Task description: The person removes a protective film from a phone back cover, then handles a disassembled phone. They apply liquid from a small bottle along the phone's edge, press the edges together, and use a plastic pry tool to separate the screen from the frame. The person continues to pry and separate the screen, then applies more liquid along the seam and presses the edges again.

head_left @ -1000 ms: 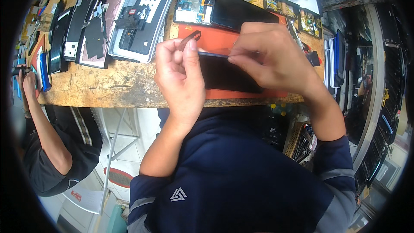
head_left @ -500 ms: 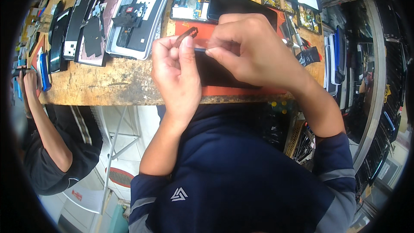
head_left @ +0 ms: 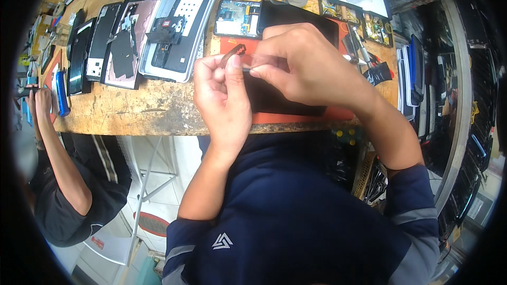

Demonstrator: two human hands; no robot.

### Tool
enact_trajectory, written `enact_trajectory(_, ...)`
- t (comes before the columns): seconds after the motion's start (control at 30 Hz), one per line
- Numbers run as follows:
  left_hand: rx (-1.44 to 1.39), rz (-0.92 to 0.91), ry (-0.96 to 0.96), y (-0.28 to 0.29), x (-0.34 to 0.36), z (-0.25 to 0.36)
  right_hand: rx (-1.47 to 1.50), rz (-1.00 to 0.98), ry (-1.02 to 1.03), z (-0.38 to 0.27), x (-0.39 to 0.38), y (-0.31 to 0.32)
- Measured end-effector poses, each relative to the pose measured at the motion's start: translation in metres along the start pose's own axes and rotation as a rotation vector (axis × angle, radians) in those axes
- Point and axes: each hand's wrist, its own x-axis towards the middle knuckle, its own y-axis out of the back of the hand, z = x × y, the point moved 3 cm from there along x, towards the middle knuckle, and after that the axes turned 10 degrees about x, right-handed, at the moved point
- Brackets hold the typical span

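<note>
- Before me runs a scuffed wooden workbench [head_left: 132, 108].
- An orange mat [head_left: 338, 114] lies near its front edge.
- A flat black panel [head_left: 285, 104] rests there, beneath the hands.
- Right hand [head_left: 309, 66]: thumb and finger pinching a slim dark sliver [head_left: 246, 69], indistinct from here.
- Left hand [head_left: 224, 92]: thumb pressed to curled fingers, gripping a brown ribbon-like strip [head_left: 231, 54].

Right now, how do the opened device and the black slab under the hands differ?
Look: the opened device shows blue circuitry; the black slab shows a plain dark face.
Place: the device lies farther from the person; the slab is nearer.
Cover: the right hand hides much of the slab, little if any of the device.
Both look flat.
</note>
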Motion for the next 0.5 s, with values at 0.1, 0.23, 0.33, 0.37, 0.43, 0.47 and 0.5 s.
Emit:
enact_trajectory(0.1, 0.064, 0.007, 0.022, 0.002, 0.000, 0.000, -0.030, -0.050, -0.032, -0.002, -0.004, 0.005)
enact_trajectory(0.23, 0.039, 0.021, 0.005, 0.000, 0.000, -0.002, -0.085, -0.107, 0.004, -0.001, -0.011, 0.016)
enact_trajectory(0.33, 0.043, 0.005, 0.001, 0.001, 0.000, -0.002, -0.072, -0.126, -0.028, 0.002, -0.020, 0.025)
enact_trajectory(0.37, 0.043, 0.009, -0.001, 0.001, 0.000, -0.003, -0.073, -0.131, -0.034, 0.002, -0.022, 0.028)
enact_trajectory(0.43, 0.053, 0.001, 0.003, 0.000, -0.001, -0.003, -0.079, -0.153, -0.078, 0.005, -0.026, 0.031)
enact_trajectory(0.47, 0.063, -0.007, 0.000, 0.000, -0.001, -0.003, -0.073, -0.149, -0.072, 0.005, -0.027, 0.032)
enact_trajectory(0.5, 0.081, -0.010, -0.009, 0.000, 0.000, -0.002, -0.071, -0.156, -0.081, 0.006, -0.026, 0.032)
